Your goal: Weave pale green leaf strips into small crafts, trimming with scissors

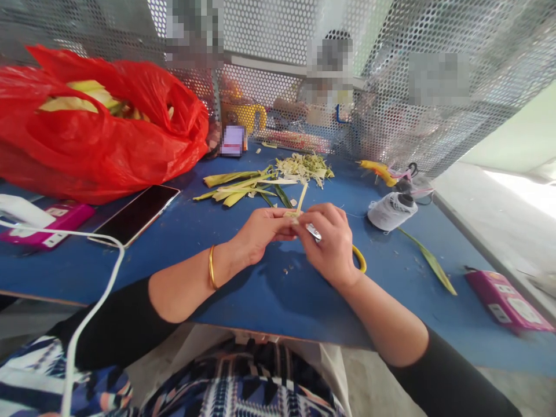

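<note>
Over the blue table my left hand (263, 230) and my right hand (326, 240) meet, fingertips pinched together on a pale yellow leaf strip (303, 198). One end of the strip sticks up between them. Beneath my right hand a metal blade (313, 233) and a yellow loop handle (359, 259) show, apparently scissors; whether the palm grips them or they lie on the table I cannot tell. Just beyond my hands lie several yellow-green leaf pieces (237, 190) and a heap of shredded trimmings (304, 167). A thin thread runs toward the white thread spool (391, 211) at right.
A red plastic bag (143, 153) of leaves fills the left back. A phone (136, 215), a pink power strip (72, 220) and a white cable (113, 272) lie at left. At right are a green leaf (432, 263) and a pink box (508, 301). A perforated metal screen (278, 35) stands behind.
</note>
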